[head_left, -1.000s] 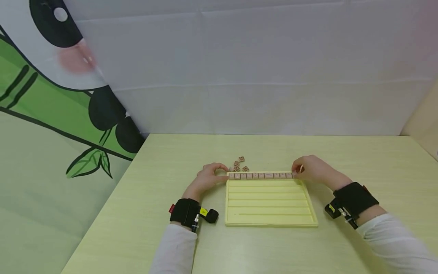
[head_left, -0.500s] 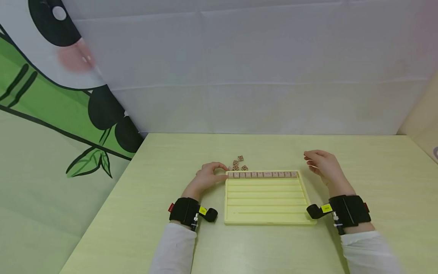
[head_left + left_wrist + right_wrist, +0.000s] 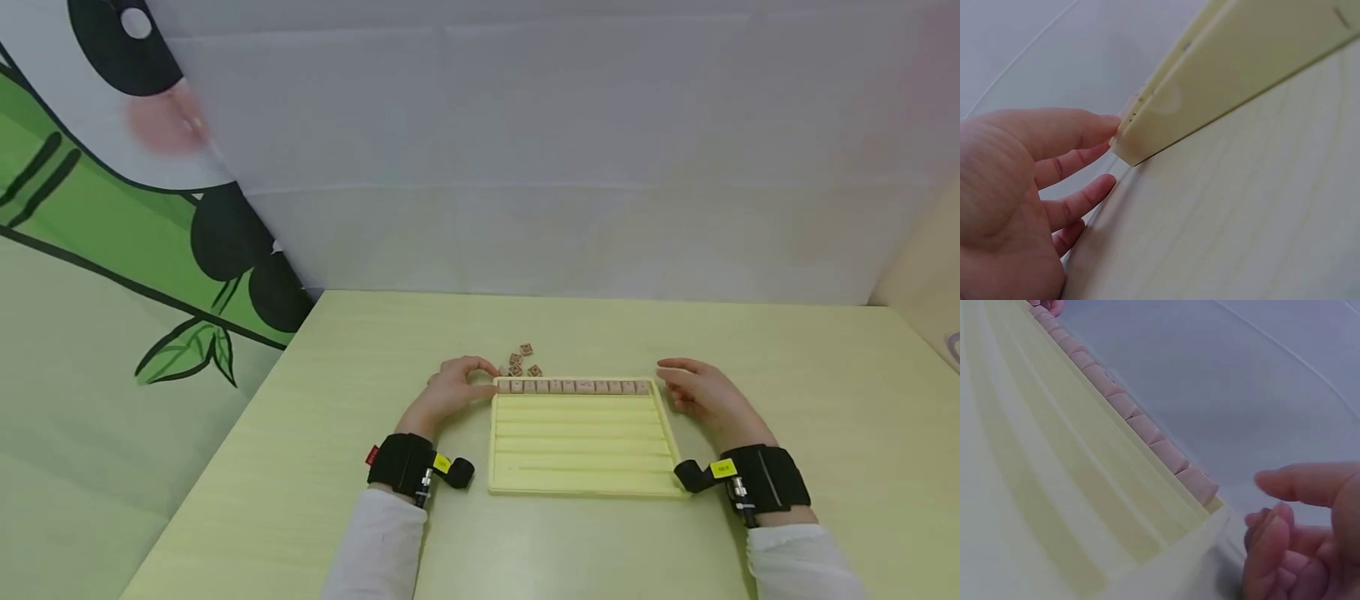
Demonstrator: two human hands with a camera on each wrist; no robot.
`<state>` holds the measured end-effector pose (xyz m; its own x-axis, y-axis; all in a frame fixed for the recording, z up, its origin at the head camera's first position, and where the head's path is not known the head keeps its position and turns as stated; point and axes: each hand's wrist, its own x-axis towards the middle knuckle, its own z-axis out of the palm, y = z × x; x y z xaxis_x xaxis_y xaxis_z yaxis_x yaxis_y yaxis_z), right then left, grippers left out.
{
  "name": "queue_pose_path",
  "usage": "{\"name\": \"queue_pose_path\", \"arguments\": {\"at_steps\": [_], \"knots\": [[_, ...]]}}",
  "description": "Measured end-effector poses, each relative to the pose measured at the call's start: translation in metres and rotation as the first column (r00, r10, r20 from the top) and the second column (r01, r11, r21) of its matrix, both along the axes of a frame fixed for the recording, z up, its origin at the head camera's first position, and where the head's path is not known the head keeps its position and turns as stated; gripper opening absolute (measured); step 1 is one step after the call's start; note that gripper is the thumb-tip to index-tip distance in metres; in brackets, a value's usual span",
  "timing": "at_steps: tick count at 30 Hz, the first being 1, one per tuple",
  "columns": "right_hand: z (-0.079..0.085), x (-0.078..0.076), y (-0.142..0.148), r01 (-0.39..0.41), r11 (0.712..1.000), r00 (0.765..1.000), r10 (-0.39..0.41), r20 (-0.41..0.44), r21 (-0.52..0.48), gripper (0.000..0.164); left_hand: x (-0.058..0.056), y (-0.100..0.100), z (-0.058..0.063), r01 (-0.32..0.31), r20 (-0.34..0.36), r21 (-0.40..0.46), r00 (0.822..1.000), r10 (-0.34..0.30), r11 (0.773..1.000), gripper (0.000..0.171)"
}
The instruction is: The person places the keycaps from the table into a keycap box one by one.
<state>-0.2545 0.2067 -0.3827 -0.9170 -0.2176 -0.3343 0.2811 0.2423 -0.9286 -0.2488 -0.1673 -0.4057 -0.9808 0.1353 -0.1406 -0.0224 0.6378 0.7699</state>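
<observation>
A pale yellow ridged tray point(image 3: 585, 454) lies flat on the table. Along its far edge runs a row of small pinkish tiles point(image 3: 585, 387), set side by side in the top groove. My left hand point(image 3: 450, 390) pinches the tray's far left corner between thumb and index finger; in the left wrist view its other fingers point(image 3: 1085, 197) spread below that corner. Just past the far right corner, my right hand point(image 3: 705, 396) hovers with loosely bent fingers, apart from the end tile point(image 3: 1197, 484) in the right wrist view.
Behind the tray's left part lie several loose brown tiles point(image 3: 516, 360) on the table point(image 3: 360, 350). A white cloth point(image 3: 570, 167) hangs at the back, with a printed cartoon panel point(image 3: 97, 217) at the left. Each wrist wears a black camera strap point(image 3: 768, 479).
My right hand leaves the row's right end, lifts away to the right and back, then comes slightly nearer the tray's corner again. The left hand keeps its place.
</observation>
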Motion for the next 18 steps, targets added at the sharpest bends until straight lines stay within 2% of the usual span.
{"name": "queue_pose_path", "arguments": {"at_steps": [2, 5, 8, 11, 15, 18], "knots": [[-0.004, 0.000, 0.003, -0.070, 0.995, 0.997, 0.071, -0.018, 0.069, 0.060, 0.001, 0.002, 0.000, 0.000, 0.002, 0.010, 1.000, 0.000, 1.000, 0.022], [-0.007, -0.002, 0.006, -0.158, 0.974, 0.984, 0.169, -0.055, 0.165, 0.058, 0.001, 0.004, 0.001, 0.000, -0.006, 0.010, 1.000, 0.001, 1.000, 0.028], [-0.007, -0.006, 0.005, -0.206, 0.955, 0.971, 0.226, -0.073, 0.215, 0.059, 0.000, 0.006, 0.003, -0.035, -0.001, 0.006, 0.999, 0.035, 0.999, 0.035], [-0.004, -0.011, 0.004, -0.229, 0.945, 0.964, 0.254, -0.081, 0.235, 0.062, -0.003, 0.006, 0.006, -0.061, 0.005, 0.018, 0.998, 0.061, 0.998, 0.040], [0.001, -0.018, 0.005, -0.241, 0.936, 0.959, 0.270, -0.082, 0.256, 0.062, -0.008, 0.008, 0.008, -0.056, 0.005, 0.046, 0.998, 0.056, 0.997, 0.041], [0.005, -0.024, 0.004, -0.264, 0.926, 0.950, 0.298, -0.091, 0.271, 0.061, -0.009, 0.009, 0.011, -0.061, 0.000, 0.036, 0.998, 0.061, 0.998, 0.038]]}}
